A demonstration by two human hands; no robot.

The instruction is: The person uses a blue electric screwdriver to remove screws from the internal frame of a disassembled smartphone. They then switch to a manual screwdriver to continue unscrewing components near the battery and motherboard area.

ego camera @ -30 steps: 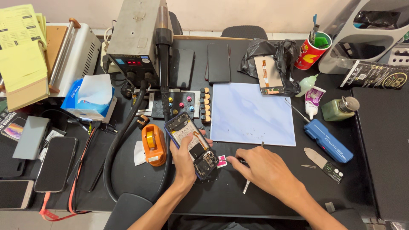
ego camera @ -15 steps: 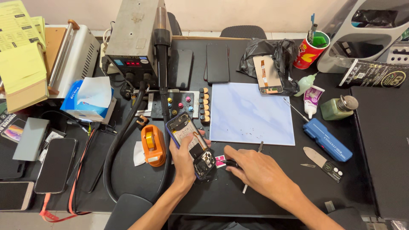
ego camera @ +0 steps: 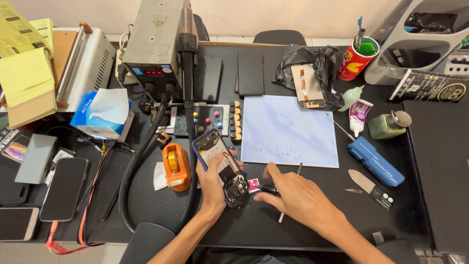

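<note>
My left hand (ego camera: 212, 183) grips an opened phone (ego camera: 221, 165) with its back cover off, tilted above the black desk mat (ego camera: 312, 225). My right hand (ego camera: 293, 195) rests on the mat just right of the phone, fingertips pinching a small black part (ego camera: 267, 188) next to a little pink and white sticker (ego camera: 253, 185). A thin metal tool (ego camera: 289, 193) lies under that hand, its tip poking out toward the pale blue work pad (ego camera: 288, 131).
An orange tape dispenser (ego camera: 176, 166) sits left of the phone, with a hot-air station (ego camera: 156, 44) and its black hose behind. A blue case (ego camera: 375, 154), a blade tool (ego camera: 372, 187), bottles and a red cup stand at right. Several phones lie at far left.
My right hand slid left toward the phone and closed its fingertips on the small black part. The left hand and phone have barely moved.
</note>
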